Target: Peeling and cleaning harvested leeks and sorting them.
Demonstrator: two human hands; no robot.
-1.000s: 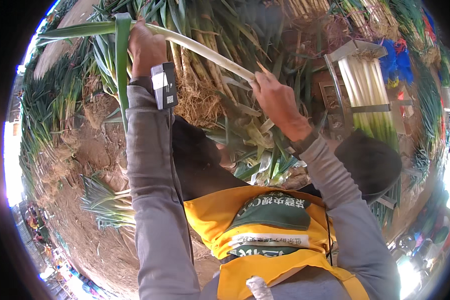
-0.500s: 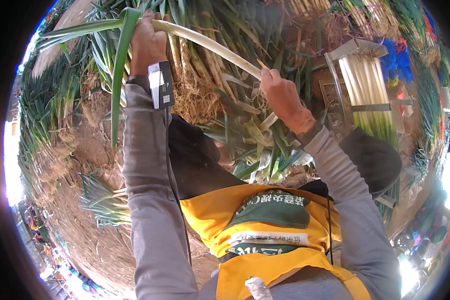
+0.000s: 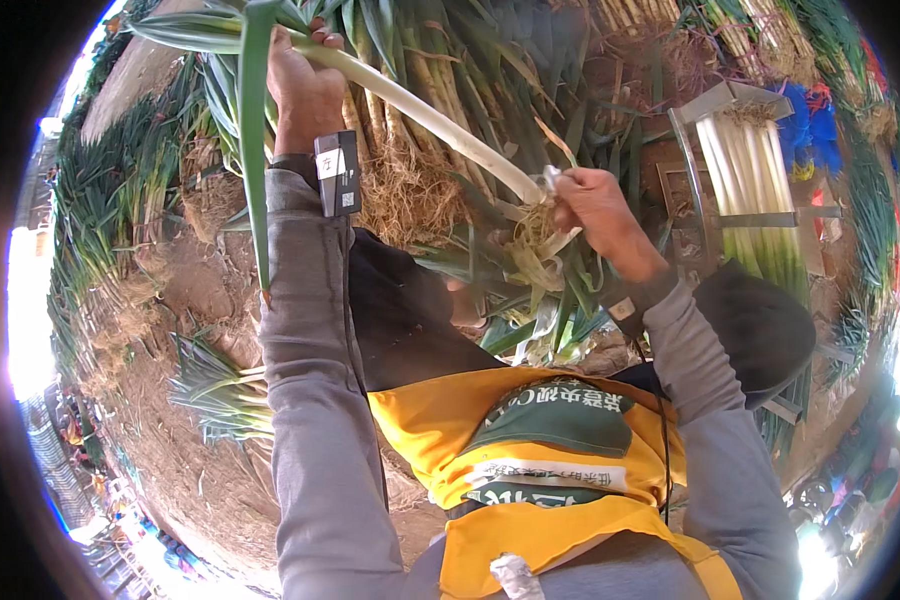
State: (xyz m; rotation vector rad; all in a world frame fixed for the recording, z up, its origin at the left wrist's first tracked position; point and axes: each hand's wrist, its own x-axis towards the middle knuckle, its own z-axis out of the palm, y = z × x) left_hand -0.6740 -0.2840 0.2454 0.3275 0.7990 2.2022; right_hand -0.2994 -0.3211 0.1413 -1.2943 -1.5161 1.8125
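My left hand (image 3: 308, 85) is closed round the leafy upper part of a long green onion (image 3: 425, 115). Its white shaft slants down to the right, ending in roots, and one broad green leaf (image 3: 254, 150) hangs past my left forearm. At the root end my right hand (image 3: 608, 215) is closed, fingers pinched together. A thin strip of dry outer skin (image 3: 558, 142) with a brown tip sticks up from its fingers; the grip itself is partly hidden. Peeled leaves and skins (image 3: 542, 250) lie just below the root end.
Unpeeled green onions with muddy roots (image 3: 405, 185) are heaped ahead. To the right, a metal rack (image 3: 692, 160) holds a bundle of clean white onions (image 3: 745, 170). A blue plastic bundle (image 3: 812, 130) is beside it. Cut onions (image 3: 225, 395) lie on the ground at left.
My right hand has shifted right and slightly down, from the lower shaft to beyond the root end. The dry strip now stands farther out, and the root end is exposed.
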